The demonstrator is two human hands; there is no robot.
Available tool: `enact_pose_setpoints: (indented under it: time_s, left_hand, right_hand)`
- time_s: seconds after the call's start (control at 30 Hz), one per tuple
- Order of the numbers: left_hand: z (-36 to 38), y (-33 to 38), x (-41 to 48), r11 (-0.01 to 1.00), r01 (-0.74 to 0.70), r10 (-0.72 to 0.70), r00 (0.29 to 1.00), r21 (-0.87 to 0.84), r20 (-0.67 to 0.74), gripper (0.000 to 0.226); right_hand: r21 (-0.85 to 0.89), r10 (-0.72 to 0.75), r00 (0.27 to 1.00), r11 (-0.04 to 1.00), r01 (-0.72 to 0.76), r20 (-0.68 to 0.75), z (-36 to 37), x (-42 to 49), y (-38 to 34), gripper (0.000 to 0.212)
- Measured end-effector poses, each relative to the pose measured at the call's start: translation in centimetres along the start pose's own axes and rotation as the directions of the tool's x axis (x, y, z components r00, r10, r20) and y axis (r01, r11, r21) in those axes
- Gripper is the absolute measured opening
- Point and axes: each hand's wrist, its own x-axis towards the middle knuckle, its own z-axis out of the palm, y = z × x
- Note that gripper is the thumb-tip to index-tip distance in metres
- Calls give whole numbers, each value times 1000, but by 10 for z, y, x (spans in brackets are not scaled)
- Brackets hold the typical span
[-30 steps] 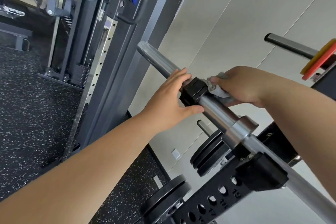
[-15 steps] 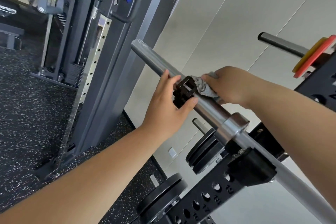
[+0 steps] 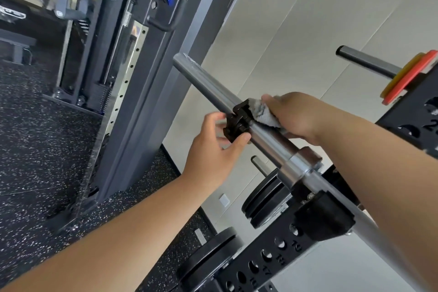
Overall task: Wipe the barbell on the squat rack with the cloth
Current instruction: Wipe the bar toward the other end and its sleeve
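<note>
Reaching up from the lower left of the frame, the left hand cupped the black plastic clamp collar on the silver steel barbell. Its thumb sat under the collar's lower edge and its fingers curled over the far side, though their tips were blurred. The right hand came in from the right edge, fingers closed round a crumpled grey cloth pressed to the bar just right of the collar and touching it. The barbell ran diagonally from upper centre to lower right, resting in a black hook on the black perforated squat rack upright. Left of the collar the sleeve lay bare out to its free end, with pale wall behind it. A dark grey machine column stood beside that end. Black weight plates hung below the bar.
</note>
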Motion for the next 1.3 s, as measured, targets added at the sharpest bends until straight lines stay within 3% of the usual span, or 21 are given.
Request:
enact_pose_setpoints:
  time_s: [0.07,0.17,0.33,0.43,0.53,0.73,0.9,1.0,1.17,1.3]
  left_hand:
    - [1,-2,-4,999,35,-35,999,-16,39,45]
    - [3,0,-6,998,61,-61,998,1,16,40]
    - [-2,12,-2,999,-30,31,999,18,-45,38]
    - [-5,15,0,997,-74,76,996,28,-54,39]
    - [-2,10,-1,996,-77,79,995,41,-63,39]
    - [0,14,0,998,-47,50,994,34,-98,42]
    - [-2,12,2,999,8,-5,998,47,-56,48]
    - [-1,9,1,996,39,-37,999,79,-25,40]
    - [4,19,-2,998,55,-54,998,22,-20,36]
    - [-2,22,-1,999,46,-46,999,-3,2,36]
  right_hand:
    - [-161,-92,995,982,95,30,6,-4,-8,72]
    - [-410,-193,981,893,186,25,10,-5,-26,65]
    - [-327,-150,989,935,138,-11,-4,2,-17,41]
    - [-318,-135,989,942,108,-66,-8,-3,-4,47]
    - [-160,-160,986,975,151,-40,-4,-5,-12,60]
    - [-364,-308,951,882,300,39,2,4,-32,67]
    - [-384,-307,952,878,285,4,-17,-8,-7,52]
    - [-444,-305,952,856,264,-23,-11,-11,-14,54]
    - [-364,-245,969,907,212,-45,1,3,-27,52]
    - [-387,-282,960,885,258,-3,-7,-15,-12,54]
